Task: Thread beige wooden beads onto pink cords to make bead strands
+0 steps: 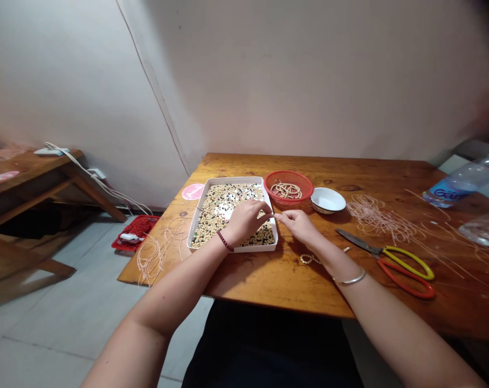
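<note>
A white tray (199, 207) full of small beige beads sits on the wooden table (276, 275). My left hand (246, 218) hovers over the tray's near right part, fingers pinched together on something too small to name. My right hand (298, 223) is just right of the tray, fingers pinched toward the left hand, and a thin strand seems to run between them. A short string of beads (309, 259) lies on the table under my right wrist.
A red basket (289, 188) holding beaded loops and a white bowl (328, 200) stand behind the hands. Scissors (390, 258) with yellow and red handles lie at right among loose pink cords (373, 213). Plastic bottles (462, 186) lie far right. More cords (159, 250) hang off the left edge.
</note>
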A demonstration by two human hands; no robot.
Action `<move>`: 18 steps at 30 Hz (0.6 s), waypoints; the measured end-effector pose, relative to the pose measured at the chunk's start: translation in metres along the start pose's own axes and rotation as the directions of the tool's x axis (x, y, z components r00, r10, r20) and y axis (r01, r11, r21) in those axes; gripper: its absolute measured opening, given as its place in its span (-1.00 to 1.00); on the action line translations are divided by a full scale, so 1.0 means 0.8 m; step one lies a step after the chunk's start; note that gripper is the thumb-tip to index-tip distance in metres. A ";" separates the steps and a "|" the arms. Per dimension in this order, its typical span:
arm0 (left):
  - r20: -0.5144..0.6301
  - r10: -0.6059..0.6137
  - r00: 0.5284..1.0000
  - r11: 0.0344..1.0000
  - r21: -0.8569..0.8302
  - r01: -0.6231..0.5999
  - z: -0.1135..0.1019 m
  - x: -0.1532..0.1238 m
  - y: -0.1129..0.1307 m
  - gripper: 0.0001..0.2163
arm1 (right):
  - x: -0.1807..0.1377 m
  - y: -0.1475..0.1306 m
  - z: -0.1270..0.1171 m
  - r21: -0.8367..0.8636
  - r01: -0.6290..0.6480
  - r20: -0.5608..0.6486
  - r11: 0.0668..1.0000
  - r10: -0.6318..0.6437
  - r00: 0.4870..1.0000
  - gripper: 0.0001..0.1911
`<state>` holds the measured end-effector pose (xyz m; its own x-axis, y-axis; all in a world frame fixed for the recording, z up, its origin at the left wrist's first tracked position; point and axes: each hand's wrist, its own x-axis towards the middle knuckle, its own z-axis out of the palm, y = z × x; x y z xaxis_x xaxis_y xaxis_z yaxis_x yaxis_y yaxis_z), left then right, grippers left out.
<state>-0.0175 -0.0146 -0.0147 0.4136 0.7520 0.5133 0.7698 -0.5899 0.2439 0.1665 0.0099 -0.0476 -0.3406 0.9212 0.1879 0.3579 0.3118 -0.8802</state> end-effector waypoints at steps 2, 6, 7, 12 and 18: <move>-0.006 0.007 1.000 1.000 0.005 -0.007 -0.001 0.001 -0.001 -0.81 | 0.000 -0.001 0.000 0.002 -0.008 -0.003 1.000 0.008 1.000 -0.48; -0.009 0.013 1.000 1.000 0.000 -0.013 -0.002 0.002 -0.002 -0.80 | 0.002 -0.001 0.002 0.030 -0.016 -0.019 0.999 0.016 1.000 -0.48; -0.009 0.012 1.000 1.000 -0.004 -0.012 -0.002 0.002 -0.002 -0.80 | 0.002 -0.001 0.002 0.048 -0.021 -0.022 0.999 0.022 1.000 -0.49; -0.006 0.007 1.000 1.000 0.004 -0.007 -0.002 0.003 -0.003 -0.81 | 0.004 0.000 0.003 0.171 -0.033 -0.016 0.985 0.037 0.999 -0.64; 0.016 -0.007 1.000 1.000 0.026 0.007 -0.003 0.003 -0.003 -0.79 | 0.002 -0.002 0.003 0.166 -0.039 -0.040 0.985 0.047 0.998 -0.69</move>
<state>-0.0191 -0.0122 -0.0123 0.4160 0.7608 0.4981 0.7851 -0.5769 0.2254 0.1632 0.0105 -0.0466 -0.2883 0.9434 0.1641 0.2215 0.2325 -0.9471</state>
